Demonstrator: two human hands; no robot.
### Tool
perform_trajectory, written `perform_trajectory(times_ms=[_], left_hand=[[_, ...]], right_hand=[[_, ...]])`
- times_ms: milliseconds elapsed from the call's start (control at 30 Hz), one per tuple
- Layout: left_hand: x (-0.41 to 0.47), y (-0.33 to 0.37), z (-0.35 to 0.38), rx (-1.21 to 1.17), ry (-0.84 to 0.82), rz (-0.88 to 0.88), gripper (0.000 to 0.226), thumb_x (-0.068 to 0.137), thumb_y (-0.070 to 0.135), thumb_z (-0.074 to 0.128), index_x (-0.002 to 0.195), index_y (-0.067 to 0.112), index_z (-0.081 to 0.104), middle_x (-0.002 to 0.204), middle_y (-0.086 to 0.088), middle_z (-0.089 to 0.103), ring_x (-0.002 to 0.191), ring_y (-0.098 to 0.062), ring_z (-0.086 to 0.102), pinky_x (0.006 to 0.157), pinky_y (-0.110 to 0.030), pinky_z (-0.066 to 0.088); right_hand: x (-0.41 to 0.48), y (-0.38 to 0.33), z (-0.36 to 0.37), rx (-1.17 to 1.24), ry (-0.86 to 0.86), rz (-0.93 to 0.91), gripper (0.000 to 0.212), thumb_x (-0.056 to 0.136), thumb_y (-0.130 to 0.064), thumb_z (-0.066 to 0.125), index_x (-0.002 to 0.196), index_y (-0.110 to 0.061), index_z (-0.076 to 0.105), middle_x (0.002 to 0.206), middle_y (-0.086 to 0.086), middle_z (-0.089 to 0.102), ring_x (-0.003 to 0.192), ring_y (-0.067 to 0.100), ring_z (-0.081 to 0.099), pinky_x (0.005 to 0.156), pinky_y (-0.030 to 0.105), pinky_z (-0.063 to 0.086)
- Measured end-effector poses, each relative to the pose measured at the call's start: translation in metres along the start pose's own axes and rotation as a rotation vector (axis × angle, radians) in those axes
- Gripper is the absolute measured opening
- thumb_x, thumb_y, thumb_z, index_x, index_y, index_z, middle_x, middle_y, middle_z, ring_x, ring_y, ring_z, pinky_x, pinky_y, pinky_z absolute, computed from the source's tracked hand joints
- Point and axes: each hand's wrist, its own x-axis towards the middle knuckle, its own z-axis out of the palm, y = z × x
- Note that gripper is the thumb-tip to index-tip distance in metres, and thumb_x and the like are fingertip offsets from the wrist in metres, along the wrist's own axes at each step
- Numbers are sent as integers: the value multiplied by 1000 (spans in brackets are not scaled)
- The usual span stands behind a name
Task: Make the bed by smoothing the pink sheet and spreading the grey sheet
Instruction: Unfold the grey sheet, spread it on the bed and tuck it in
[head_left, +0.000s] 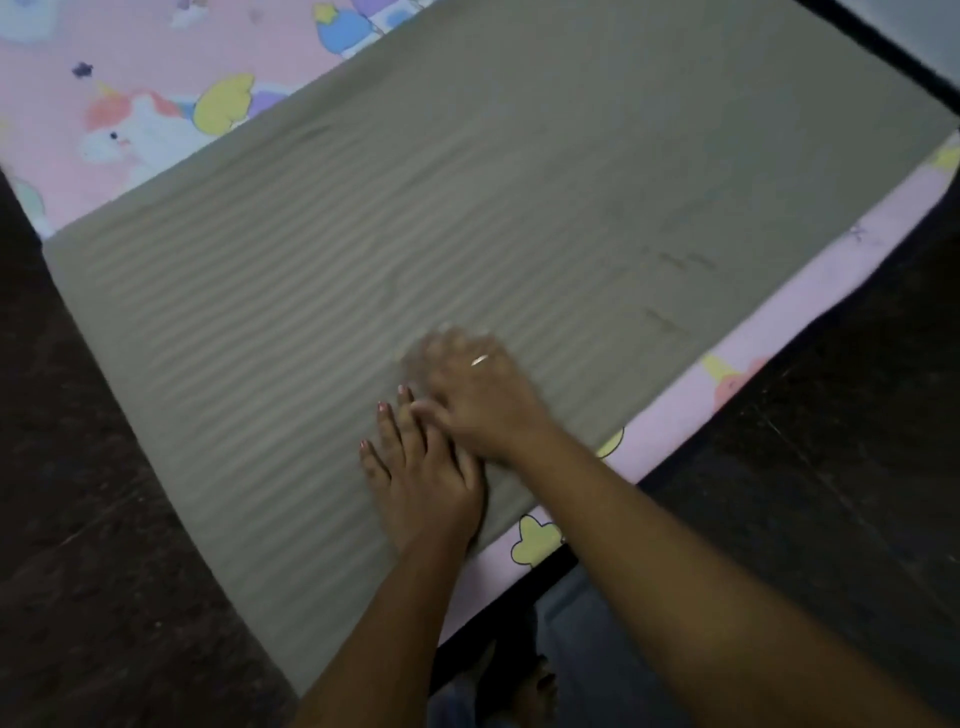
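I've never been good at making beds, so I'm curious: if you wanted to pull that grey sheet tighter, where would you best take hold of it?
Probably along the grey sheet's near edge, just right of the right hand, coming from the person's side. That edge lies straight and free on the pink sheet, so fingers could slip under it. The ripples run roughly along that edge, so pulling across them should flatten them. Both hands lie flat, the left hand included.

**Camera setup: single head view**

I have one wide-angle view, head-worn, looking steeply down and forward from close above the bed edge (670, 415). Frame is tilted; bed runs diagonally. No second view to overlap.
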Motion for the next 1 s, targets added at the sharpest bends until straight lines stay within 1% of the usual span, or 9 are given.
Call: perform_trajectory(times_ms=[67,167,333,467,533,600,700,867,1000], left_hand=[[2,-2,4,11,5,-6,63,90,41,27,145,14,35,154,-9,27,144,-30,20,113,-53,11],[4,2,-2,38,8,-13,59,92,46,27,147,25,31,154,-8,27,142,-31,23,111,-55,17],[47,-2,-20,-14,-84,36,68,87,60,6,150,35,5,160,0,1,147,-22,-2,115,-47,-3],[128,-18,-35,-83,66,-175,65,93,54,18,151,26,11,159,-5,9,147,-24,3,115,-51,2],[153,-32,-38,-95,119,-278,60,99,44,28,152,23,10,160,-4,8,147,-22,2,115,-51,0],[160,-40,-34,-85,189,-311,57,99,37,27,152,21,12,159,-2,9,147,-21,4,115,-48,-2],[159,-43,-24,-33,197,-336,59,97,31,31,151,19,13,159,1,8,147,-19,4,116,-45,-2],[165,-41,-22,-61,252,-382,56,95,33,28,149,20,24,156,-3,23,145,-24,19,115,-48,9],[164,-38,-26,-37,209,-374,58,94,37,22,150,21,24,156,-5,24,144,-26,21,114,-51,13]], right_hand=[[8,-1,5,15,-98,-109,64,92,-56,16,147,-30,34,155,-1,30,143,21,27,115,45,16],[15,68,-6,13,-15,-1,65,90,-59,18,145,-31,37,152,-2,36,141,23,31,114,45,20],[10,220,-36,-158,41,489,64,94,-59,16,150,-29,23,157,4,24,143,30,24,114,52,20],[30,225,-49,-112,93,850,61,99,-45,25,151,-13,20,157,13,19,144,33,17,114,56,16],[68,168,-40,-74,199,679,65,93,-45,29,144,-5,35,148,20,36,137,37,32,110,55,26],[108,76,-15,29,220,242,66,88,-48,28,140,-9,45,143,15,46,131,34,43,109,50,30],[151,-34,5,75,149,-168,60,91,-51,25,140,-26,46,147,0,45,137,22,38,112,46,21],[198,8,-3,-15,79,-314,63,90,-58,25,145,-29,38,151,-4,37,141,20,31,114,40,14],[207,116,-25,-79,134,-57,68,90,-60,21,147,-25,33,154,1,33,143,25,28,115,43,15]])
